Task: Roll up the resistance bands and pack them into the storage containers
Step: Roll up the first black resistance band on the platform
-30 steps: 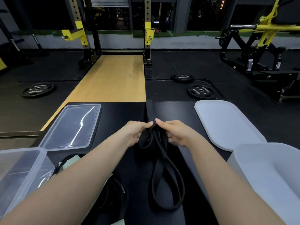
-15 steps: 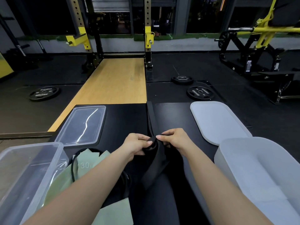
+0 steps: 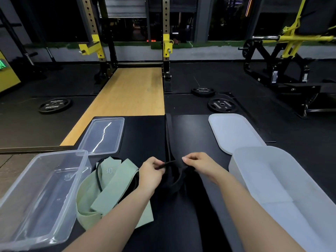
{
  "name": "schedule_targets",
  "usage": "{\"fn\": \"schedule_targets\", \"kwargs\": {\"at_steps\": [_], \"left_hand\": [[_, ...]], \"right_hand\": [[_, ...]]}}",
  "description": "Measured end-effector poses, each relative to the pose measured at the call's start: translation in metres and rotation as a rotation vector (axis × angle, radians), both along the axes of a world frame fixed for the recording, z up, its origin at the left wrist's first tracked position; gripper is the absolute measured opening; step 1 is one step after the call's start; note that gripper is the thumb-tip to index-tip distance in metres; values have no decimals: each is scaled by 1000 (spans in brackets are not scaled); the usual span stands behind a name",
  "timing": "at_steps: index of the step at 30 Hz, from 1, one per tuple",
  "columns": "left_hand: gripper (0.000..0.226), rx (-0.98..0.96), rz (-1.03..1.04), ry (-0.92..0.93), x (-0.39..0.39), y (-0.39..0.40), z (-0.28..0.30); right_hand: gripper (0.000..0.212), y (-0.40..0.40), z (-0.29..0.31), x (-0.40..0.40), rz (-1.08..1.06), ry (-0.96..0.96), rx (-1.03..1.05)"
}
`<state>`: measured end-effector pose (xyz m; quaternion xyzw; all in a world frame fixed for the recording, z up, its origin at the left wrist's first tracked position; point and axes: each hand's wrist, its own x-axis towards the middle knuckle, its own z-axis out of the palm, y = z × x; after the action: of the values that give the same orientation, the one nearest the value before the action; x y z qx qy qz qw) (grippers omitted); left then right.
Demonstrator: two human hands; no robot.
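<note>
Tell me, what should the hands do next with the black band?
Probably keep rolling. The left hand and right hand pinch a partly coiled black resistance band, and a straight length still stretches away across the black mat.

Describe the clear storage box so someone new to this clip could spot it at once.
Start at the black mat in front of the person. The clear storage box stands at its near left corner, beside the green bands. Unlike the frosted white box opposite, it is see-through.
</note>
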<state>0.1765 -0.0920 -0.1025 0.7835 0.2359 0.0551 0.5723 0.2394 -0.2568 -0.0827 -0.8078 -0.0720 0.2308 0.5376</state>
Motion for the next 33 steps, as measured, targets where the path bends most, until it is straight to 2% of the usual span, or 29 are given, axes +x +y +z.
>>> {"fn": "schedule_targets", "kwargs": {"at_steps": [2, 5, 9, 12, 15, 20, 22, 26, 27, 31, 33], "left_hand": [[16, 120, -51, 3, -7, -5, 6], [21, 201, -148, -2, -18, -12, 13], [30, 348, -217, -39, -30, -17, 16], [23, 457, -304, -2, -41, -23, 14], [30, 468, -334, 25, -50, -29, 14], [36, 428, -321, 62, -63, -30, 11], [31, 400, -304, 67, -66, -32, 8], [13, 231, -180, 80, -65, -37, 10], [19, 211, -158, 75, -64, -38, 10], [38, 262, -103, 48, -63, -40, 7], [38, 257, -79, 58, -58, -41, 6]], "right_hand": [[13, -5, 4, -10, -2, -107, 0], [11, -11, 9, -25, -2, -196, -26], [9, -16, 17, -52, -38, -335, -135], [13, -16, 12, -74, -35, -414, -224], [6, -15, -2, -92, -45, -441, -278], [31, -22, -19, -112, 44, -509, -339], [27, -27, -23, -114, 27, -526, -340], [11, -31, -21, -114, -206, -470, -209], [13, -30, -21, -111, -233, -466, -212], [45, -20, -16, -101, -189, -331, -245], [44, -15, -15, -98, -163, -292, -278]]}}
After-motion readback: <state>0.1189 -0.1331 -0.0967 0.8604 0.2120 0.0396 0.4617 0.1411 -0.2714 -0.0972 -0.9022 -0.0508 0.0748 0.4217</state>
